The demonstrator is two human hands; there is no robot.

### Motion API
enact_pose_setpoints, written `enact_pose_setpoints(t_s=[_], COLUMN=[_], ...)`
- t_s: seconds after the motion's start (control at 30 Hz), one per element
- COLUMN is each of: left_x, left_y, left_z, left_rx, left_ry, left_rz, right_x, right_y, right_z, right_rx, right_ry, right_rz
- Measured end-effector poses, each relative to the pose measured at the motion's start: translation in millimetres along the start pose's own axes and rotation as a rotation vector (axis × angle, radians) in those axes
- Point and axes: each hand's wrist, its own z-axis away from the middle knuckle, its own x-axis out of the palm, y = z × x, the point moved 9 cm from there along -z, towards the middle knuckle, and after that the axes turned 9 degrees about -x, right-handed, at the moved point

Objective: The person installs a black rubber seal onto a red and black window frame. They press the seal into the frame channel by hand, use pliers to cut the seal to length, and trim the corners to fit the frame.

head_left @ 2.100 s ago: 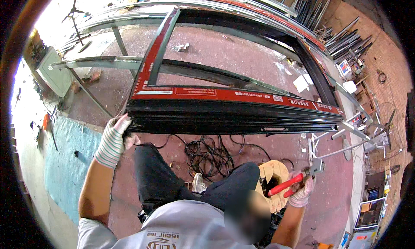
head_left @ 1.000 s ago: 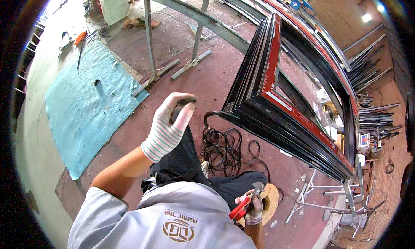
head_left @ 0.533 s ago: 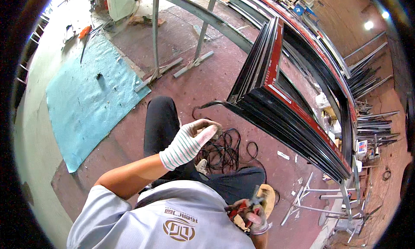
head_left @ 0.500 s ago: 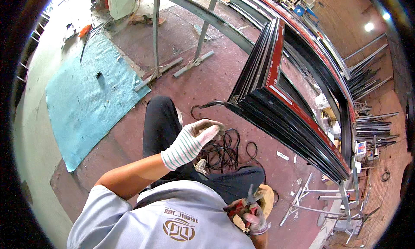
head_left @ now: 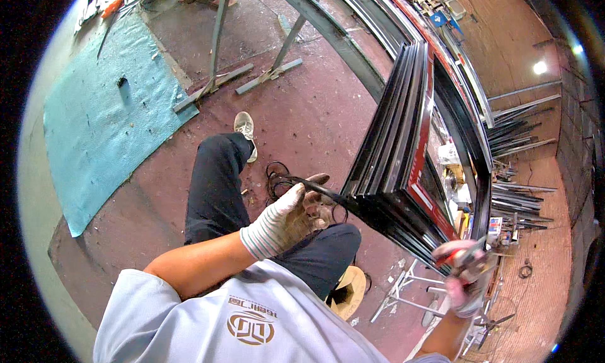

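Observation:
A stack of black window frames [head_left: 397, 130] with red tape along the edges rises in front of me to the right. From its lower left corner comes a black rubber strip [head_left: 320, 189], whose loose length drops toward the floor. My left hand [head_left: 287, 221], in a striped white glove, has its thumb and fingers closed around this strip. My gloved right hand [head_left: 465, 281], smeared by motion, is closed on red-handled pliers [head_left: 455, 257]. They are close to the frames' lower right corner, and their jaws are blurred.
A blue sheet [head_left: 113, 123] lies on the floor to the left. Metal stand legs [head_left: 271, 77] rest on the floor beyond my foot. A tan cardboard roll [head_left: 350, 292] is beside my right leg. Long black profiles [head_left: 520, 202] are piled at the far right.
My left hand has taken hold of the black strip. My right hand has swung up and right from beside my waist with the pliers. The view has shifted.

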Motion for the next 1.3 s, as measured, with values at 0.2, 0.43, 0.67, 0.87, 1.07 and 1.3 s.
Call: enact_pose_setpoints(t_s=[0.2,0.43,0.67,0.87,1.07,1.3], left_x=[25.8,48.4,68.5,69.9,63.1,61.1], left_y=[30.5,61.3,67.5,63.3,58.5,52.7], left_z=[7.8,17.5,47.1,41.8,44.0,46.2], left_rx=[0.146,0.348,0.455,0.42,0.366,0.379], left_ry=[0.046,0.326,0.533,0.537,0.553,0.601], left_rz=[-0.06,-0.443,-0.602,-0.637,-0.577,-0.535], right_x=[-31.7,57.2,116.8,163.9,196.4,202.2], right_y=[-14.8,-40.4,-38.9,-21.2,-4.5,4.0], right_z=[-73.0,-135.7,-192.7,-203.9,-201.7,-194.6], right_rx=[-0.165,-0.621,-0.822,-0.863,-1.029,-0.986], right_ry=[-0.022,-0.695,-0.954,-1.273,-1.447,-1.478], right_rz=[0.285,0.642,0.763,1.12,1.021,1.055])
